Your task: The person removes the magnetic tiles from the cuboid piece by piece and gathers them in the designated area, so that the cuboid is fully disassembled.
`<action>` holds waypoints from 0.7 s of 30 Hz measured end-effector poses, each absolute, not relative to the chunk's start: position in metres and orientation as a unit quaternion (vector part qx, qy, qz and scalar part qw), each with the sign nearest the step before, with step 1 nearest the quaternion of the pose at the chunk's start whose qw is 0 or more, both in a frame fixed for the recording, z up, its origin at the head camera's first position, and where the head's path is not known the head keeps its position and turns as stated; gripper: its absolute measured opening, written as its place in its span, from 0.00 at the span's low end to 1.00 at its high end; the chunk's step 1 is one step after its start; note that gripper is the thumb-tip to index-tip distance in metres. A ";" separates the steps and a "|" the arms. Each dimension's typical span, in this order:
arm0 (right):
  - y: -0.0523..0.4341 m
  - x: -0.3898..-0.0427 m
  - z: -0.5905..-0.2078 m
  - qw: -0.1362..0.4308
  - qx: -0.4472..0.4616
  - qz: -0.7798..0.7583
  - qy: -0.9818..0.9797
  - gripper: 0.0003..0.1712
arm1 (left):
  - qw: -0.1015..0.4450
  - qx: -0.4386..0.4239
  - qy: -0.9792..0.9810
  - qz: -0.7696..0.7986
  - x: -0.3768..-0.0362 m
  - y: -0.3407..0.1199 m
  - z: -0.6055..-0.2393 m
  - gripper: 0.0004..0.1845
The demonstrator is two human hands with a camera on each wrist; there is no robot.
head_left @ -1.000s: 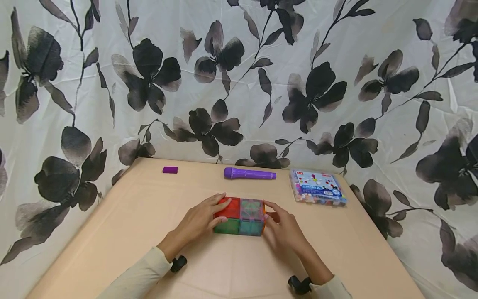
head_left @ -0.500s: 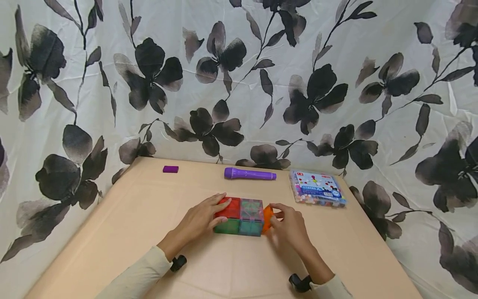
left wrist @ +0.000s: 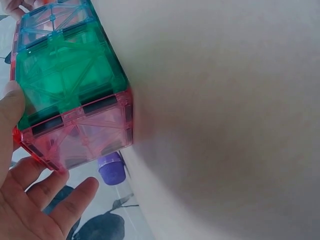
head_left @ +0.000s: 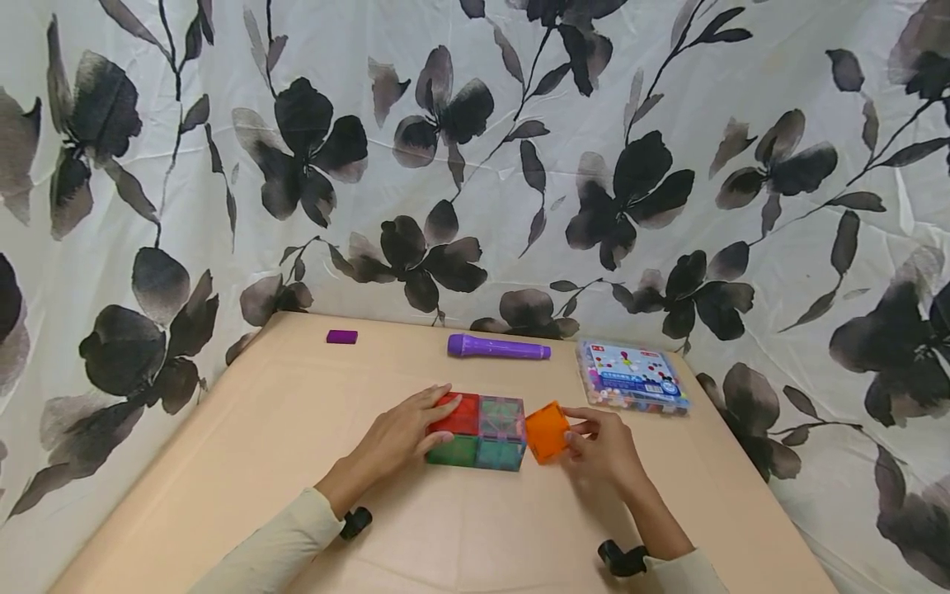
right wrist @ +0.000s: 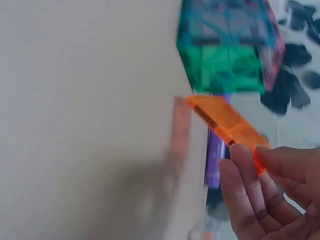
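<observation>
We judge the main risk to be the block of magnetic tiles (head_left: pixel 478 430) shifting or coming apart: it sits near the middle of the table (head_left: pixel 245 445), and our left hand (head_left: pixel 401 436) only rests on its left end, so any sideways tug could slide it or pop a panel loose. The orange tile (head_left: pixel 547 430) is just right of the block, tilted, with its left edge close to the block's right end; we cannot tell whether the two touch. If the magnets are close enough, they could snap the tile back, or it could slip, since we grip it only by its right edge.

Our left hand lies fairly flat, fingers nearly straight and together over the red top panel, thumb against the near side. Our right hand (head_left: pixel 604 450) pinches the orange tile between thumb and fingertips, fingers (right wrist: pixel 250 172) close together, forearm angled in from the near right. A purple marker (head_left: pixel 499 348) lies farther back.
</observation>
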State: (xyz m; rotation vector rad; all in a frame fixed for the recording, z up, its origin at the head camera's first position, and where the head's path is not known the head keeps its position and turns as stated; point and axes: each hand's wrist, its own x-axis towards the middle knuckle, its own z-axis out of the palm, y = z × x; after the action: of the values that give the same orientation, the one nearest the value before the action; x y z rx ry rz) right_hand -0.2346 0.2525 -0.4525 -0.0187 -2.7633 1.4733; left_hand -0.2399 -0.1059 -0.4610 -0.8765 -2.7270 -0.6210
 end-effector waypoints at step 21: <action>0.289 -0.277 -0.471 -0.040 -0.133 0.567 -0.812 0.25 | 0.111 -0.293 -0.928 -0.202 -0.240 -0.104 -0.460 0.34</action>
State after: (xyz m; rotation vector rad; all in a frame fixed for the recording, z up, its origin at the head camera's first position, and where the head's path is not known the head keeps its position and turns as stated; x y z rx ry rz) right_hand -0.2774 0.2890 -0.4705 -0.4293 -2.6168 1.8293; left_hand -0.2402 -0.1039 -0.4599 -0.8609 -2.7259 -0.5944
